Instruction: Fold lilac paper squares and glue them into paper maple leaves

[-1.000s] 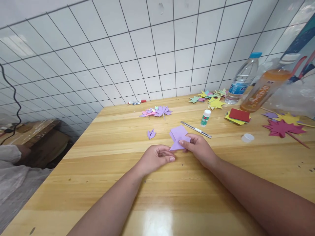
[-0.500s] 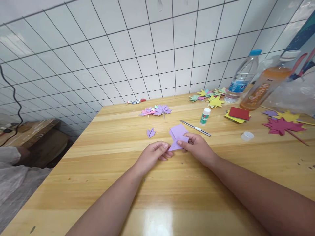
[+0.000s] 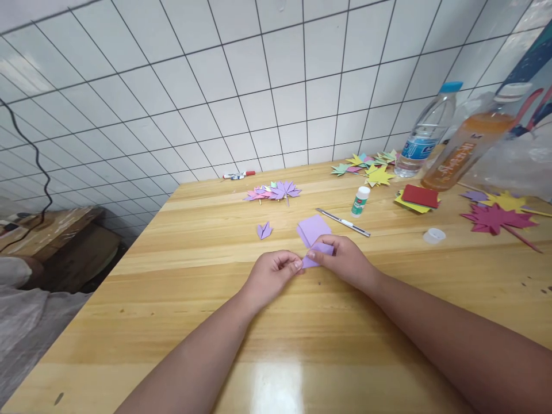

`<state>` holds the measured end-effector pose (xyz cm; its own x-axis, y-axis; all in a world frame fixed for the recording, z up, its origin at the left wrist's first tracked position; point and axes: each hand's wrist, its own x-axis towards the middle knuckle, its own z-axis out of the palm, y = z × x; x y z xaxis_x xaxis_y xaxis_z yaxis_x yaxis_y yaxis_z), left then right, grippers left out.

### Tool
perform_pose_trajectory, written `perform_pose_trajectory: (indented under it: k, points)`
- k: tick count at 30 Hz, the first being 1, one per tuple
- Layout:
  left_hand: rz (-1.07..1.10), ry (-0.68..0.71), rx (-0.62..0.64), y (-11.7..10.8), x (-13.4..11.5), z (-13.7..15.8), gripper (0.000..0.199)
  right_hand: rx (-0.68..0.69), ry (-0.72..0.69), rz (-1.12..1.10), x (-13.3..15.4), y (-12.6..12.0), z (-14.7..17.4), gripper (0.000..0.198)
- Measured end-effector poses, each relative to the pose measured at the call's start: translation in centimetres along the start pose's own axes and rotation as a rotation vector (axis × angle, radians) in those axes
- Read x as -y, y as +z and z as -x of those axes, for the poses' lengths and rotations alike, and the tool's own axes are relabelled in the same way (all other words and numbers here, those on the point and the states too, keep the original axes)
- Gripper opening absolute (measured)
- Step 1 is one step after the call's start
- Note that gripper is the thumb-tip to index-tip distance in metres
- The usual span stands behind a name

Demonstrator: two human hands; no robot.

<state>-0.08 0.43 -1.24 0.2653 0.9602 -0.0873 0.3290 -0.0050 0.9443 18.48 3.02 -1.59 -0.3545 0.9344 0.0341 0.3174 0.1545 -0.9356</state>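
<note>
Left of centre on a wooden table (image 3: 181, 328), a small folded purple shape (image 3: 264, 230) lies by itself, its points toward the top of the frame. Right of it, in the middle of the frame, a purple paper piece (image 3: 312, 263) is held between two bare hands. It looks light, thin and easy to bend, and would probably crease or tear if pulled hard; its edges and corners seem the best places to pinch. The left hand (image 3: 272, 276) is loosely curled, thumb and fingertips meeting on the paper's left corner. A purple square (image 3: 315, 226) lies just above the held piece; whether the two touch, I cannot tell. The right hand (image 3: 348, 259) grips the paper's right part, thumb in front, the other fingers curled behind and partly hidden. Further right, a slim cutter (image 3: 347, 224) lies slanted near that hand, a glue stick (image 3: 360, 202) standing beyond it. Toward the right edge come a red and yellow paper stack (image 3: 419, 197), a pale cap (image 3: 434, 236) and a dark red paper leaf (image 3: 494, 218).
</note>
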Motion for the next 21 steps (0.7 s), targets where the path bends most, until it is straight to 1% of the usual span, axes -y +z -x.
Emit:
perform_pose_trajectory:
  k: [2, 5, 7, 9, 12, 17, 21]
  points:
    - [-0.051, 0.055, -0.014, -0.1, -0.2, 0.1, 0.021, -0.028, 0.016, -0.013, -0.1, 0.0, 0.0, 0.026]
    - [-0.095, 0.088, -0.015, -0.5, -0.6, 0.2, 0.023, -0.007, 0.016, -0.059, -0.2, -0.1, 0.0, 0.026]
    - [-0.056, 0.069, 0.001, -0.8, -0.7, 0.2, 0.025, -0.009, 0.026, -0.068, -0.3, -0.2, 0.0, 0.025]
    - [0.029, 0.03, 0.011, -1.1, -0.6, 0.1, 0.032, -0.027, 0.035, -0.073, -0.3, -0.2, 0.0, 0.024]
    - [0.086, -0.002, -0.003, -1.2, -0.4, -0.1, 0.039, -0.028, 0.038, -0.078, -0.1, -0.2, 0.1, 0.023]
    - [-0.044, 0.044, -0.043, -0.3, -0.1, 0.1, 0.027, 0.001, 0.008, -0.044, 0.2, -0.2, 0.1, 0.022]
    - [-0.019, 0.022, -0.028, -0.1, -0.1, 0.2, 0.024, 0.019, -0.013, -0.028, 0.0, -0.2, 0.1, 0.027]
